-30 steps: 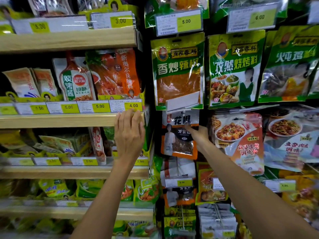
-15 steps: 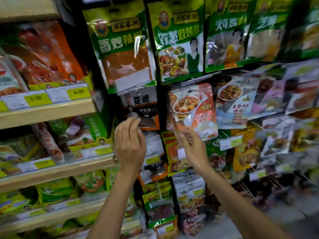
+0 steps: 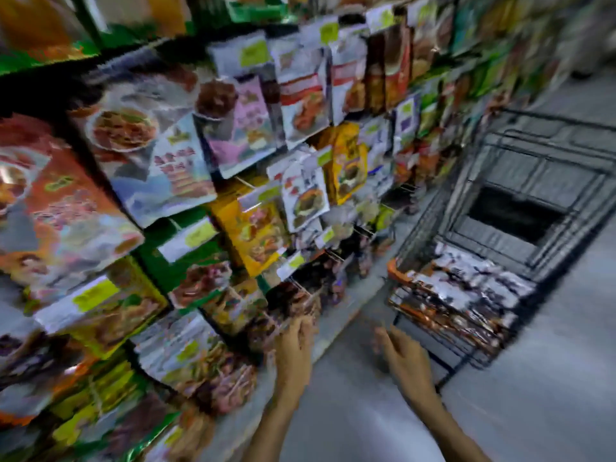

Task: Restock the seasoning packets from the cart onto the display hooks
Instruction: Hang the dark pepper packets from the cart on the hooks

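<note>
Your view has swung right and down, and both your hands have dropped from the upper rack (image 3: 75,128) to low in front of you. Your left hand (image 3: 295,343) is open, fingers straight, just beside the dark packs (image 3: 293,301) low on the rack; blur hides whether it touches them. Your right hand (image 3: 405,356) is open too, fingers loosely spread, holding nothing, near the cart (image 3: 533,181) but apart from it. The cart stands on the floor (image 3: 550,378) to your right, close to the rack. The packets (image 3: 466,288) lie heaped in its upper basket (image 3: 443,331), behind the orange handle (image 3: 395,273).
</note>
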